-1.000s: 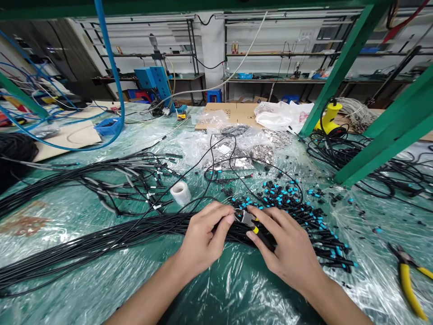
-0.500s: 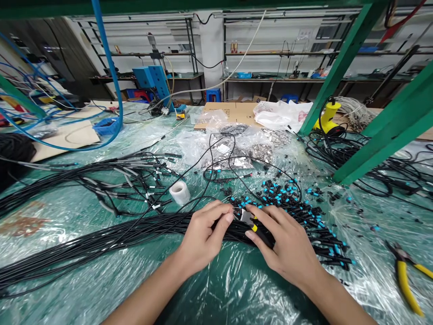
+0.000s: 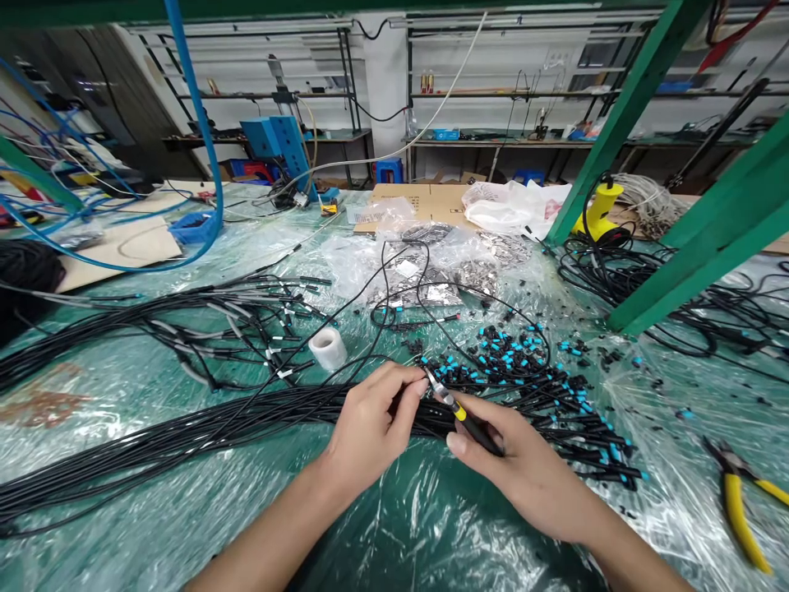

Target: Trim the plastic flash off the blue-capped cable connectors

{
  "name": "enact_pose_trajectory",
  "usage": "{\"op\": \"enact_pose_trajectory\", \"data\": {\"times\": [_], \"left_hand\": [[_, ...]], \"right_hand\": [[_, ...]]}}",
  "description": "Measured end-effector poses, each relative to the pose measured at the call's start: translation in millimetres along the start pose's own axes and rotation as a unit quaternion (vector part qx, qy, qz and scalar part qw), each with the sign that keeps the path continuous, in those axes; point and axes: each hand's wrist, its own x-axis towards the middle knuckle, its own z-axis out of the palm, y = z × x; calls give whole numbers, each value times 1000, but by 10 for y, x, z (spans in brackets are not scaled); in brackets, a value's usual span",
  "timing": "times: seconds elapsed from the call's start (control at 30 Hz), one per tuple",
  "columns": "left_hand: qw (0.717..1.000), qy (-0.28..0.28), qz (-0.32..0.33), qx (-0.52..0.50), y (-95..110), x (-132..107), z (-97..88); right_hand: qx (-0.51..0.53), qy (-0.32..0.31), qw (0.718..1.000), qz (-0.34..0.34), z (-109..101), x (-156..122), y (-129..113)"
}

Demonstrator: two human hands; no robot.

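Above a bundle of black cables, my left hand is closed in a pinch near the middle of the view. What sits between its thumb and forefinger is mostly hidden and too small to name. My right hand grips a pair of pliers with black and yellow handles. The metal jaws point up and left, right beside my left fingertips; whether they touch the pinched piece I cannot tell. Behind and right of my hands lie many cable ends with bright blue parts.
A white roll stands left of my hands. Yellow-handled cutters lie at the right. Clear bags of metal pieces and cardboard sit farther back. Green posts rise at the right, and a blue hose hangs at the left.
The pliers have turned in my right hand, so their jaws now show narrow and edge-on. My right fingers have moved back from the jaws toward the handles. My left hand stays almost still.
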Motion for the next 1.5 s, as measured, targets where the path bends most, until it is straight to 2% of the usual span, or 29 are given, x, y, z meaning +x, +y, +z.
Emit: {"op": "enact_pose_trajectory", "data": {"times": [0.07, 0.2, 0.37, 0.47, 0.67, 0.9, 1.03, 1.27, 1.37, 1.5], "left_hand": [[1000, -6, -4, 8, 12, -4, -7], [1000, -9, -16, 10, 26, -15, -25], [999, -17, -37, 7, 32, -21, -43], [998, -30, -61, -4, 43, -15, -56], [993, -41, -105, -44, 50, 1, -57], [995, -32, -84, -35, 47, 9, -57], [997, -30, -72, -22, 39, -5, -62], [997, -31, -67, -13, 40, 10, -56], [994, -34, -96, -41, 51, 18, -55], [974, -69, -178, -123, 75, 43, -63]], "right_hand": [[67, -30, 997, 17, 0, -11, -11], [118, -39, 991, 41, 12, -26, 12], [57, -10, 998, 41, 42, -24, 24], [10, 16, 1000, 18, 67, -9, 32], [16, 14, 1000, 2, 87, 24, 32], [99, -33, 994, 13, 11, 15, -8], [72, -28, 997, 13, 5, 9, 12], [14, 16, 1000, -11, 34, 17, 48], [20, 22, 1000, -10, 51, 27, 54], [3, 35, 999, -4, 58, 37, 59]]}}
